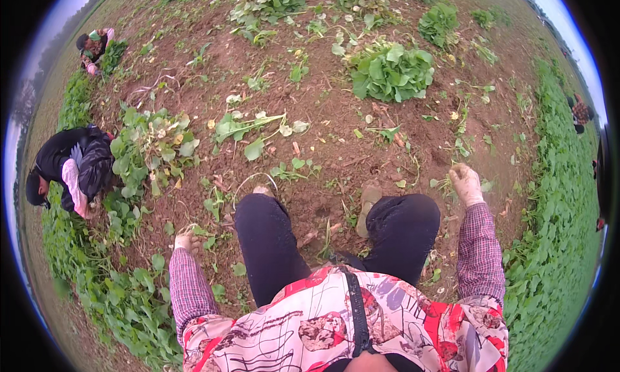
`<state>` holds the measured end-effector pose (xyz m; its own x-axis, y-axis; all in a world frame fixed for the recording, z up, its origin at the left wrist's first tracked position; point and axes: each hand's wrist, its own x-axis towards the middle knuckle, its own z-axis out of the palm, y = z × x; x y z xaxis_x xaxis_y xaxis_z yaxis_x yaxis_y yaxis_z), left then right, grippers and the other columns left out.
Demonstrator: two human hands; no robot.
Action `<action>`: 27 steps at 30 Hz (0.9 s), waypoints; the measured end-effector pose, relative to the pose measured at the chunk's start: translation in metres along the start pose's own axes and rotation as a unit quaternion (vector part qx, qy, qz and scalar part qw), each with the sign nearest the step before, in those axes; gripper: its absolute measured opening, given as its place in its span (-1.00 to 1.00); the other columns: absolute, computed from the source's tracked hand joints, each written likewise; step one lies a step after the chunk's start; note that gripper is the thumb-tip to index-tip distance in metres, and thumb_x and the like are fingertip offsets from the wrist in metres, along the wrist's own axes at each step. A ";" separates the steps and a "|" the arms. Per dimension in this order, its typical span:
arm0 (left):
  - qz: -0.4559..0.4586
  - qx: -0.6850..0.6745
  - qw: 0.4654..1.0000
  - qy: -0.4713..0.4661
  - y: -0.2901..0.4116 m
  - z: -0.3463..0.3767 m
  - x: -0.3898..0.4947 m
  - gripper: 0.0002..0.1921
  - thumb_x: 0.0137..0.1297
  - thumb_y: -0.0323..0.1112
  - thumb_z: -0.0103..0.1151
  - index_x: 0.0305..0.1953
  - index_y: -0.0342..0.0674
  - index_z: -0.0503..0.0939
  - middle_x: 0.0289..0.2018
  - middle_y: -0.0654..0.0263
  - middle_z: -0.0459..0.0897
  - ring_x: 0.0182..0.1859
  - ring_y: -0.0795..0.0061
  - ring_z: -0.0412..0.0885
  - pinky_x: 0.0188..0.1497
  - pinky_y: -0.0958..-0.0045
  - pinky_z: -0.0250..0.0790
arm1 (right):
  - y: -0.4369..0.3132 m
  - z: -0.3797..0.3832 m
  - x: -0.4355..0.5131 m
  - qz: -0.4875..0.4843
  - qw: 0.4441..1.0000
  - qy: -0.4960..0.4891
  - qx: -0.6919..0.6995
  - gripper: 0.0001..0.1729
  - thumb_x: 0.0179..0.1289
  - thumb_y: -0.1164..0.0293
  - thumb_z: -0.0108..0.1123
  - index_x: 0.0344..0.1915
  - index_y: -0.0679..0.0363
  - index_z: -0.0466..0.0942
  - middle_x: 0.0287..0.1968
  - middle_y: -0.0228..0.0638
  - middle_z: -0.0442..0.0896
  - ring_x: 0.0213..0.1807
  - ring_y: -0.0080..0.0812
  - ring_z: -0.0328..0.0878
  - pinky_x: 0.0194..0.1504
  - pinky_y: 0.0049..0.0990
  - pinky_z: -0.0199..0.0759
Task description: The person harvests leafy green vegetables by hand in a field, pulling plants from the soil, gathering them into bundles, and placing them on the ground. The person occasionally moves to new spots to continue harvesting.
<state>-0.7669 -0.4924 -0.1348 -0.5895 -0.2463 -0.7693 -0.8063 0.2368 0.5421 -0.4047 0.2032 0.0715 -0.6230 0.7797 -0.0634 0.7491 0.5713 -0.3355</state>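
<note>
My left hand (188,241), in a pale, soiled glove, is low over the soil to the left of my knees, near thin stems and small leaves. My right hand (466,184), gloved too, is out to the right with its fingers curled, above a small wilted leafy sprig (441,183). Whether either hand grips anything is too unclear to see. Between them are my bent knees in dark trousers (266,241). A thin pale loop (242,183) lies around the toe of my left shoe. Past my feet, a large bundle of green leaves (392,74) rests on the ground.
Standing leafy rows run along the left (116,299) and right (557,202). A pile of leafy plants (150,144) lies beside a crouching person (72,163). Farther off are another person (97,50) at left and one (580,113) at right. Cut leaves litter the soil (319,115).
</note>
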 end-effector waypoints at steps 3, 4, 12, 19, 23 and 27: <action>0.042 -0.016 0.998 -0.041 -0.039 0.020 0.019 -0.81 0.30 -0.30 0.05 -0.13 -0.22 0.54 -0.52 0.37 0.55 -0.65 0.60 0.36 -0.66 0.53 0.14 | -0.108 -0.010 0.040 -0.210 0.971 0.077 0.080 -0.82 0.22 0.42 0.11 -0.20 0.25 0.52 -0.30 -0.23 0.64 -0.29 -0.42 0.61 -0.21 -0.48 0.46; 0.070 0.023 0.997 0.012 -0.045 0.042 0.026 -0.80 0.27 -0.33 0.10 -0.12 -0.24 0.55 -0.49 0.33 0.57 -0.63 0.61 0.39 -0.64 0.53 0.18 | -0.144 -0.004 0.045 -0.264 0.952 0.057 0.141 -0.82 0.23 0.44 0.11 -0.19 0.26 0.52 -0.30 -0.23 0.64 -0.29 -0.41 0.61 -0.22 -0.48 0.46; 0.293 0.317 0.901 0.041 0.015 0.145 0.059 -0.70 0.19 -0.32 0.17 -0.03 -0.17 0.56 -0.15 0.16 0.64 -0.06 0.28 0.59 0.02 0.37 0.40 | -0.279 0.087 0.041 -0.378 0.904 -0.182 0.080 -0.78 0.16 0.43 0.18 -0.19 0.29 0.52 -0.29 -0.20 0.63 -0.27 -0.31 0.62 -0.20 -0.43 0.46; 0.089 0.556 0.823 0.082 0.020 0.201 0.075 -0.48 0.11 -0.03 0.25 0.09 -0.05 0.46 0.03 0.21 0.55 0.08 0.30 0.50 0.12 0.35 0.35 | -0.289 0.110 0.072 -0.337 0.917 -0.191 0.098 -0.78 0.16 0.45 0.17 -0.18 0.29 0.52 -0.24 -0.18 0.63 -0.25 -0.28 0.61 -0.18 -0.42 0.45; 0.150 0.566 0.805 0.097 0.013 0.209 0.094 -0.73 0.19 -0.14 0.13 -0.12 -0.06 0.59 -0.11 0.31 0.63 0.01 0.43 0.56 0.03 0.35 0.41 | -0.294 0.118 0.068 -0.316 0.912 -0.247 0.088 -0.78 0.16 0.46 0.17 -0.18 0.30 0.51 -0.24 -0.19 0.63 -0.24 -0.30 0.62 -0.17 -0.43 0.45; 0.178 0.160 0.969 0.064 0.018 0.184 0.089 -0.82 0.25 -0.28 0.15 -0.18 -0.18 0.60 -0.43 0.27 0.66 -0.53 0.53 0.57 -0.44 0.48 0.43 | -0.294 0.122 0.062 -0.246 0.920 -0.280 0.120 -0.78 0.18 0.48 0.15 -0.16 0.30 0.51 -0.27 -0.25 0.64 -0.24 -0.40 0.61 -0.17 -0.46 0.46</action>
<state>-0.8247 -0.3370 -0.2561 -0.8449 -0.2061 -0.4937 -0.5070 0.6030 0.6159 -0.6910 0.0522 0.0517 -0.9423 0.1494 -0.2997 0.3156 0.6949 -0.6462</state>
